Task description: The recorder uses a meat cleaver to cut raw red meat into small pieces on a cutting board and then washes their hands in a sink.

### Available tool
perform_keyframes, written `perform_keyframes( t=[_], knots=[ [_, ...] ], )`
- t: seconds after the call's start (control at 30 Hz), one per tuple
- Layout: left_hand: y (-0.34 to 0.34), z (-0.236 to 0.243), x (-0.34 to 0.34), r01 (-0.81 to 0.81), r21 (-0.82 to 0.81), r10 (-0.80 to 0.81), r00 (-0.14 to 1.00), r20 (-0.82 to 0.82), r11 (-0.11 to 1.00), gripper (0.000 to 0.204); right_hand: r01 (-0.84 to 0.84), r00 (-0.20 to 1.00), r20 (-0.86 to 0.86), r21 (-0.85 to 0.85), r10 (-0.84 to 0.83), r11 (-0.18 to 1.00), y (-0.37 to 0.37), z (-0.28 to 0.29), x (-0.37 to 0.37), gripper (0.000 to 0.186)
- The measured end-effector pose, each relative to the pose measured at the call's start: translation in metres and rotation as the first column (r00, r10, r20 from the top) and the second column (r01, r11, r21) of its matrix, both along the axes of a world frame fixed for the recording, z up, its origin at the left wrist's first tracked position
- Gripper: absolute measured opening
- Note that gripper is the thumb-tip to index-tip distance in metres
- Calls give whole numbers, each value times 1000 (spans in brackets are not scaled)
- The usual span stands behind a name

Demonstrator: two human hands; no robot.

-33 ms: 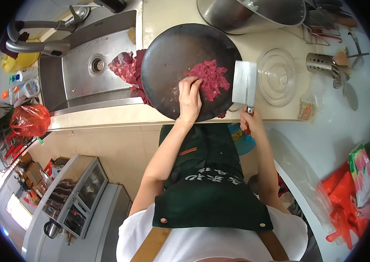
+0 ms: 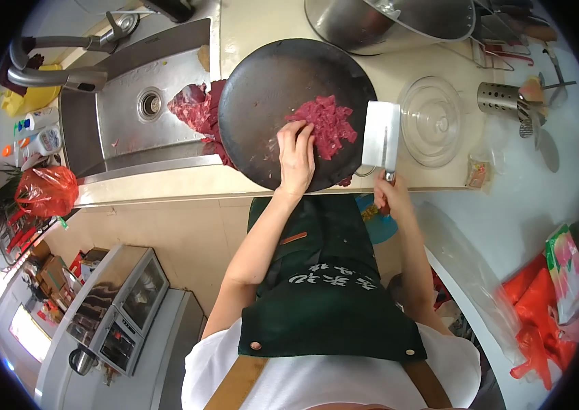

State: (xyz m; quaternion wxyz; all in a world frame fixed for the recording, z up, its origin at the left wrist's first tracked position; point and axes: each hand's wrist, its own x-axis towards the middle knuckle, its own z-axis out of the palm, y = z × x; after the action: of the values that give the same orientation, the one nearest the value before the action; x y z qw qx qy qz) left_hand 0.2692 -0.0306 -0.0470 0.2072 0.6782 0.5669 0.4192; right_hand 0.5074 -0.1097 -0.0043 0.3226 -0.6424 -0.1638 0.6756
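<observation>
A round dark chopping board (image 2: 262, 89) lies on the counter beside the sink. A pile of diced red meat (image 2: 330, 123) sits on its right half. My left hand (image 2: 296, 157) rests flat on the board, fingertips touching the near edge of the pile. My right hand (image 2: 390, 197) grips the handle of a broad cleaver (image 2: 380, 133). Its blade lies just right of the meat, at the board's right rim. A larger slab of raw meat (image 2: 194, 109) lies at the board's left edge, partly over the sink.
A steel sink (image 2: 125, 137) with a tap (image 2: 50, 68) is on the left. A big metal pot (image 2: 399, 24), a glass lid (image 2: 433, 119) and a utensil holder (image 2: 501, 99) stand behind and right. Red plastic bags (image 2: 47, 191) hang left and lie at far right.
</observation>
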Motion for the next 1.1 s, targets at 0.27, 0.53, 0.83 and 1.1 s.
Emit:
perform_keyframes(
  t=[0.27, 0.53, 0.83, 1.1],
  knots=[
    [26, 10, 39, 66, -133, -88, 983, -163, 989, 98, -76, 996, -45, -11, 75, 997, 8, -17, -45, 14],
    [33, 10, 48, -229, -64, 238, 939, 247, 971, 40, -456, 777, 544, 139, 317, 879, 30, 17, -100, 15],
    [67, 13, 7, 46, -539, 512, -388, 766, 841, 29, -670, 606, 744, 288, 281, 684, 19, 77, -82, 23],
    [196, 172, 43, 105, -16, 3, 125, 992, 994, 48, -434, 651, 742, 192, 159, 880, 10, 88, 9, 21]
  ],
)
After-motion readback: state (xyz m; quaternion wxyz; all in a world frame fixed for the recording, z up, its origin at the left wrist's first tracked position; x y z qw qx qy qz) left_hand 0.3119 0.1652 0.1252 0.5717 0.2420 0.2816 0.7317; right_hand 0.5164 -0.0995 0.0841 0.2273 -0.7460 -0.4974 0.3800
